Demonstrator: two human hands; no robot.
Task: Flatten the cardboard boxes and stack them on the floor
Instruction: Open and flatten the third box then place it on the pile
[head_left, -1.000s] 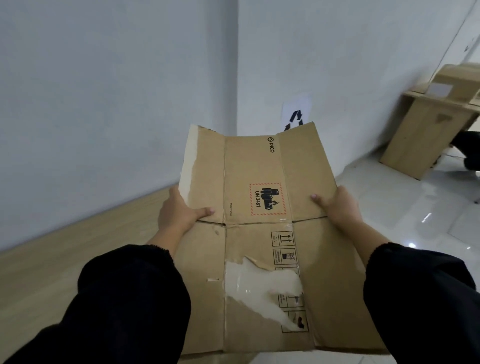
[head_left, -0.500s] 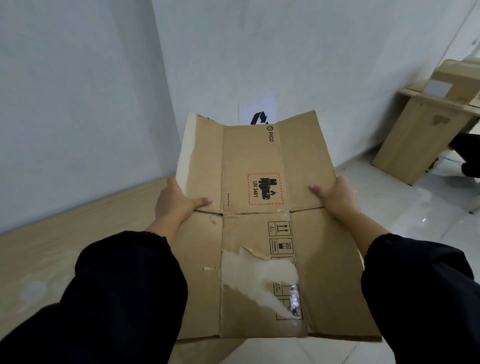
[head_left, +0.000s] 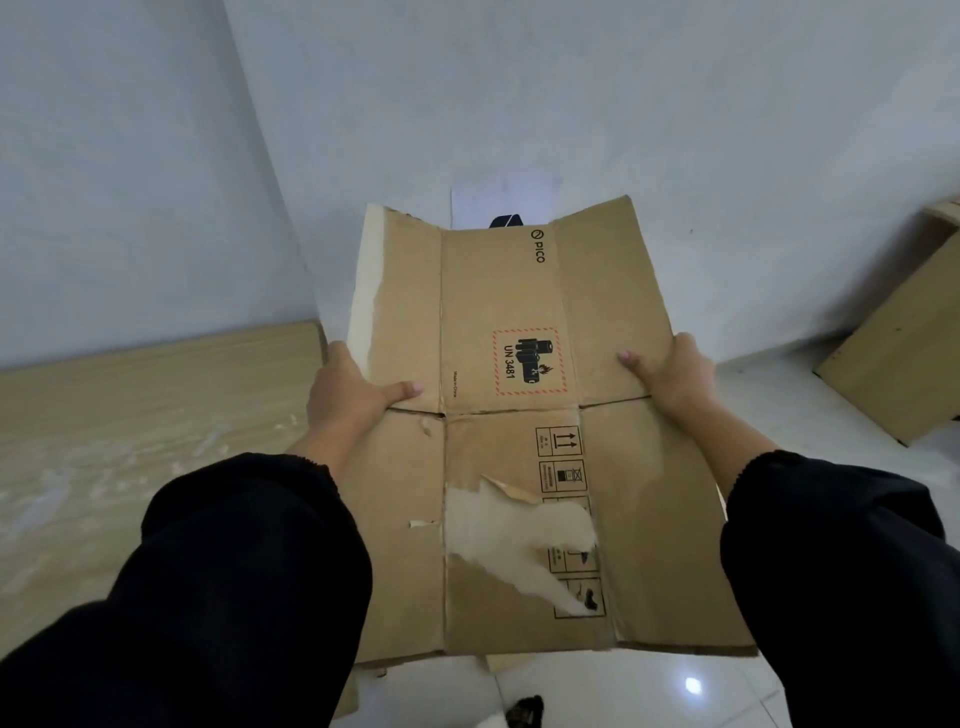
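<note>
Left hand and right hand grip the flattened box between them, which likely next needs lowering onto the floor.

The flattened cardboard fills the whole gap between the left hand and right hand, shutting off the way straight ahead to the wall corner. To the right, open tiled floor runs up to another box by the wall. To the left, a pale wooden board runs along the wall.
</note>
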